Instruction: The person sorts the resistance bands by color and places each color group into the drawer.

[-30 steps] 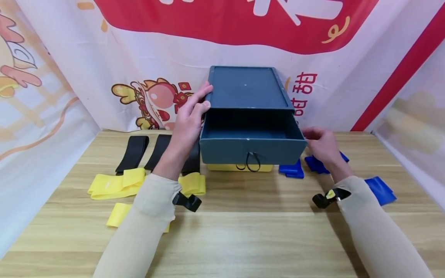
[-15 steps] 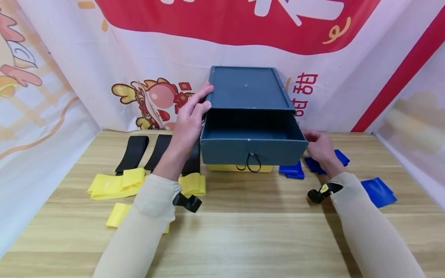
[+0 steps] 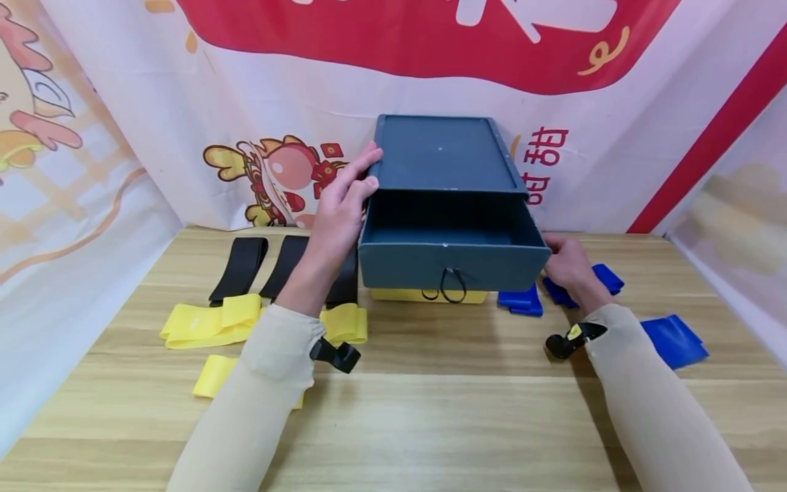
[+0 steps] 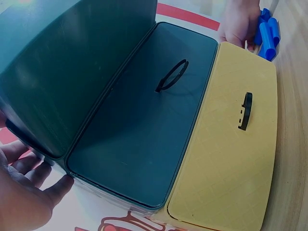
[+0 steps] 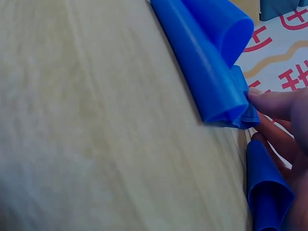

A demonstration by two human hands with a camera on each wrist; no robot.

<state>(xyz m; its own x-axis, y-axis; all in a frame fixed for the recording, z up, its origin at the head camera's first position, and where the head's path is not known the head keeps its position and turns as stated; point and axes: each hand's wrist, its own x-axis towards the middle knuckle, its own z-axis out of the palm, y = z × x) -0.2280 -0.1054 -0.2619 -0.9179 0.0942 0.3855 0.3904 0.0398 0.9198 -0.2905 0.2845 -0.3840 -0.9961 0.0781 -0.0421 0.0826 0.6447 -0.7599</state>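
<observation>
My left hand [image 3: 338, 212] rests on the left side of a drawer cabinet [image 3: 445, 154], its fingers extended along the wall and top edge. The cabinet's dark teal top drawer [image 3: 455, 268] is pulled out, and its visible inside is bare. Below it, the left wrist view shows a closed teal drawer [image 4: 130, 139] and a yellow drawer [image 4: 221, 144], each with a black loop handle. My right hand [image 3: 570, 263] is low beside the cabinet's right side. In the right wrist view, its thumb and fingers pinch the end of a folded blue elastic band [image 5: 248, 113].
More blue bands [image 3: 673, 342] lie on the wooden table [image 3: 443, 424] at the right. Black bands [image 3: 238, 270] and yellow bands [image 3: 212, 321] lie at the left, partly behind my left arm. A printed cloth [image 3: 307, 82] hangs close behind the cabinet.
My right hand has shifted slightly left, closer to the cabinet's side. My left hand keeps its place on the cabinet, and the top drawer stays pulled out. The head view has shifted slightly.
</observation>
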